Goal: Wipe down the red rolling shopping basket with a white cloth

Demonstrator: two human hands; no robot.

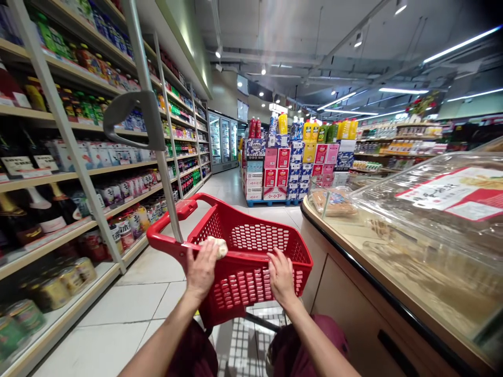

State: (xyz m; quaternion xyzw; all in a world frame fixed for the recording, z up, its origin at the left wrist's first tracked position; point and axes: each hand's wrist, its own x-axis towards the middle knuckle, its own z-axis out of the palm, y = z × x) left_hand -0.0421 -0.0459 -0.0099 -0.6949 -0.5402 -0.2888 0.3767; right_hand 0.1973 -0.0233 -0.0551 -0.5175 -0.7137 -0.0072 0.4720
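Note:
A red plastic shopping cart (pixel 255 283) with perforated walls stands right in front of my knees. My left hand (pixel 201 272) is closed on a crumpled cream-coloured cloth (pixel 220 248) and presses it on the near rim of the cart. On the same side wall, further right, rests my right hand (pixel 281 272). Its fingers are somewhat spread, the tips at the rim, and no object shows in it. A metal pole with a grey handle (pixel 155 120) rises at the cart's left end.
Shelves (pixel 110 209) of bottles and cans line the left side. On the right, close to the cart, runs a counter (pixel 353 251) with clear plastic packs (pixel 444 193). Stacked drink cartons (pixel 277 175) stand on a blue pallet ahead, with glass-door fridges (pixel 223 139) behind.

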